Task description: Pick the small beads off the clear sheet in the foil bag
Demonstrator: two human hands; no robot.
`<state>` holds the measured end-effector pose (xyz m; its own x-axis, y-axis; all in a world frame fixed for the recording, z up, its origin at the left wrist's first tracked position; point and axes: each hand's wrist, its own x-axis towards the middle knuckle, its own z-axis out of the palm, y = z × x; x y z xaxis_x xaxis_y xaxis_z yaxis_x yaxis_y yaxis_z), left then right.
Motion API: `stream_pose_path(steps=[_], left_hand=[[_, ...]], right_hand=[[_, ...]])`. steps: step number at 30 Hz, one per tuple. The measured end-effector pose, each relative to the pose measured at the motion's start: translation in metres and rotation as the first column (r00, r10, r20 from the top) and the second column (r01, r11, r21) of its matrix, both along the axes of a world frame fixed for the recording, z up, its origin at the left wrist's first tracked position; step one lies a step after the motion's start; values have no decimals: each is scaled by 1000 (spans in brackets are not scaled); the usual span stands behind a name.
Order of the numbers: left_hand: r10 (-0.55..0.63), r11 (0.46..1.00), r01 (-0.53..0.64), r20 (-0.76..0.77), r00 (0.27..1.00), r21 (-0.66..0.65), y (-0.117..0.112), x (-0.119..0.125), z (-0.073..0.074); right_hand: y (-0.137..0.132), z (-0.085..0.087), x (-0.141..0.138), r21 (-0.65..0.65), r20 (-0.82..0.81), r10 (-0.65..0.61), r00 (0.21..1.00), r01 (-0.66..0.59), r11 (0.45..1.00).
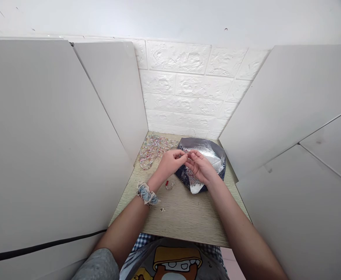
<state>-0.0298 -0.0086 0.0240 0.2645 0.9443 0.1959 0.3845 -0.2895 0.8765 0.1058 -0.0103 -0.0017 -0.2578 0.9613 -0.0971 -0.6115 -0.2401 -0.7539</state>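
The left hand point(170, 163) and right hand point(200, 168) pinch a tiny item, too small to identify, over a navy silver-lined foil pouch point(208, 152). Multicoloured bead strands point(153, 151) remain heaped at 10 o'clock; a small red piece point(167, 182) lies at 8 o'clock.

counter point(188, 221): we see a pale wood-grain finish, matt and lightly textured.
pouch point(209, 152): we see crinkled, glossy silver foil inside and a darker navy outer face with a duller sheen.
beads point(153, 151): we see shiny, translucent pieces, glass or plastic; we cannot tell which.
scrunchie point(147, 193): we see soft, pale blue cloth, denim-like.
side panels point(51, 136): we see smooth, matt white board.
back wall point(182, 93): we see matt white covering, rough with embossed brick.
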Motion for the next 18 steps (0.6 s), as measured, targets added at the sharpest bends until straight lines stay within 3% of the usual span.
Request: stream_pose_path(steps=[18], left_hand=[[1, 1000, 0, 60, 998, -24, 0, 0, 0]], right_hand=[[-2, 2, 0, 10, -28, -16, 999, 16, 1000]])
